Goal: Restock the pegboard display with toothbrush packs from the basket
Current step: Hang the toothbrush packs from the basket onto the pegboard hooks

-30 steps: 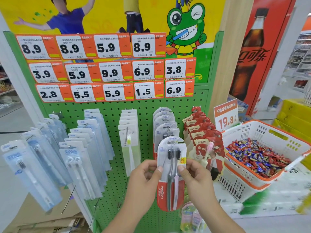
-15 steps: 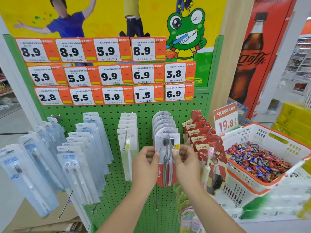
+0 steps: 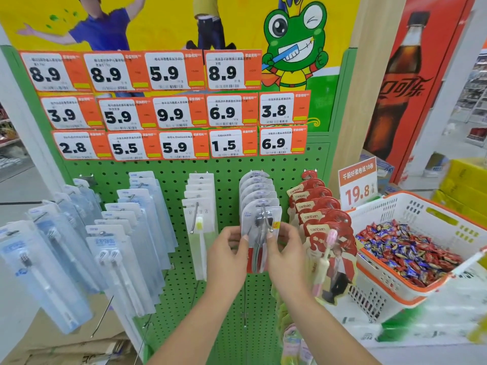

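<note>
Head view: our left hand [image 3: 228,255] and right hand [image 3: 286,252] pinch the toothbrush pack [image 3: 261,233] at the hook [image 3: 265,216] of the pegboard [image 3: 168,177]; we should level it and slide it fully home.

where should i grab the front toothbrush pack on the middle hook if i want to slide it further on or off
Pinch the toothbrush pack by its two side edges around mid-height, coming from the front, as the left hand and right hand do now. The card is flat and hangs upright, and the hook pokes through its top, so the top centre should stay free.
</note>
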